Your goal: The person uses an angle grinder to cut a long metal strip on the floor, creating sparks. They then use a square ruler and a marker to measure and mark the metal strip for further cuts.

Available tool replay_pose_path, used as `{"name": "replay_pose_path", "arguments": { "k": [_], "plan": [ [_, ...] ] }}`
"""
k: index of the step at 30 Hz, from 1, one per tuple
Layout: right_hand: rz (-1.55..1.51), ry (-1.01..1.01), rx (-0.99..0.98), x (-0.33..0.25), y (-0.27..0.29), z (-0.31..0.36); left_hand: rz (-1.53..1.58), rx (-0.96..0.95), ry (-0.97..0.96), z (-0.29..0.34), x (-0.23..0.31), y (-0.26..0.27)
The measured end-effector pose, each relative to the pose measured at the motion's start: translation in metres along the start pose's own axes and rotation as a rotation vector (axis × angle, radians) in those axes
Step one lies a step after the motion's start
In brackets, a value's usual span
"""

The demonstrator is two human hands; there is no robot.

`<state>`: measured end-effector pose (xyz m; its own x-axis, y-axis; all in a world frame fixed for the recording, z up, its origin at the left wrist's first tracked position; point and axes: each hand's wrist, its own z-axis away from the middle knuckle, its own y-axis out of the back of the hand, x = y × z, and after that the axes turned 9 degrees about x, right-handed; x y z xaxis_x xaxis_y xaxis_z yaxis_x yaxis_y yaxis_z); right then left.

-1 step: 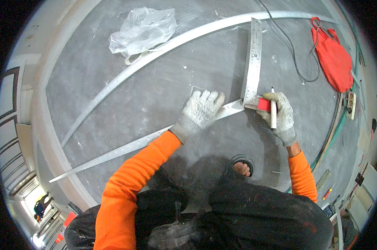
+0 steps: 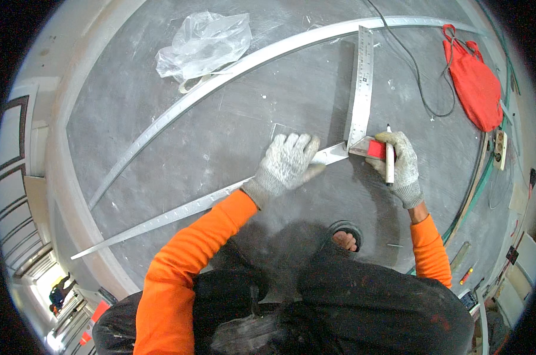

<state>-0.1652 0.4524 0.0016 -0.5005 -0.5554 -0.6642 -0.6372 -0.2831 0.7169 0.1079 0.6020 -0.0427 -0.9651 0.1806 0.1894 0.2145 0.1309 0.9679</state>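
Note:
My left hand point(image 2: 284, 165), in a dusty whitish work glove, lies across a slim white metal profile point(image 2: 179, 212) on the grey floor. Its fingers are stretched out and the thumb points right. At the profile's right end stands a try square point(image 2: 361, 89) with a long marked steel blade and a red patch on its handle; the blade reaches away toward a second profile. My right hand point(image 2: 403, 168), gloved too, grips the square's handle and also holds a white marker point(image 2: 390, 163) with its dark tip pointing away. The glove hides part of the handle.
A second long white profile point(image 2: 220, 83) lies beyond, with a clear plastic bag point(image 2: 205, 44) beside it. At the right are a dark cable point(image 2: 419, 77), a red cloth bag point(image 2: 474, 86) and a socket strip point(image 2: 500, 149). My sandalled foot point(image 2: 345, 238) is nearby.
My left hand has shifted very slightly toward me on the profile, its thumb now showing stretched out to the right. My right hand, the square and the marker are almost unmoved.

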Motion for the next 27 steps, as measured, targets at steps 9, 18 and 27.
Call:
{"name": "replay_pose_path", "arguments": {
  "k": [9,18,27],
  "plan": [
    [-0.063,-0.064,-0.018,0.001,-0.003,0.003,-0.067,0.016,0.143,0.027,0.022,-0.016],
    [-0.135,-0.116,-0.070,-0.017,0.008,-0.009,0.064,-0.374,0.183,-0.008,0.012,0.014],
    [-0.163,-0.001,-0.155,-0.015,0.002,-0.014,0.120,-0.261,0.201,-0.009,0.009,0.013]
  ]
}}
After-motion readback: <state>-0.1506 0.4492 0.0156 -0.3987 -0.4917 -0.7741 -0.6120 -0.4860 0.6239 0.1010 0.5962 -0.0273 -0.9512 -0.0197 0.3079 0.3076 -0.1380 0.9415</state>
